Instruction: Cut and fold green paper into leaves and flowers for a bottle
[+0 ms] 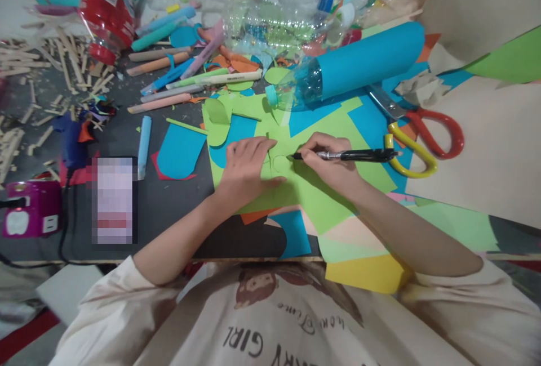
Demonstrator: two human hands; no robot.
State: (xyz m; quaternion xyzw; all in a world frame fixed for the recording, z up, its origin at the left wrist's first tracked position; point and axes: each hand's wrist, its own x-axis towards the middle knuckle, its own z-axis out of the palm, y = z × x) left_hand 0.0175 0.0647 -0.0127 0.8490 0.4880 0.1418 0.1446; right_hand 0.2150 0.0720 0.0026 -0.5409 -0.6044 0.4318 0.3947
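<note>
My right hand pinches a black pen, its tip resting on light green paper near a small curved outline. My left hand lies flat on the same paper, fingers spread, left of the pen tip, over the edge of a smaller green piece. Behind my right hand, scissors with one red and one yellow handle lie on blue and green sheets. A bottle wrapped in blue paper lies on its side beyond the hands, cap pointing left.
To the left are a blue cut shape, a light blue marker, a blurred phone, a purple box and a blue glue gun. Markers, wooden sticks, a red bottle and clear plastic bottles crowd the back.
</note>
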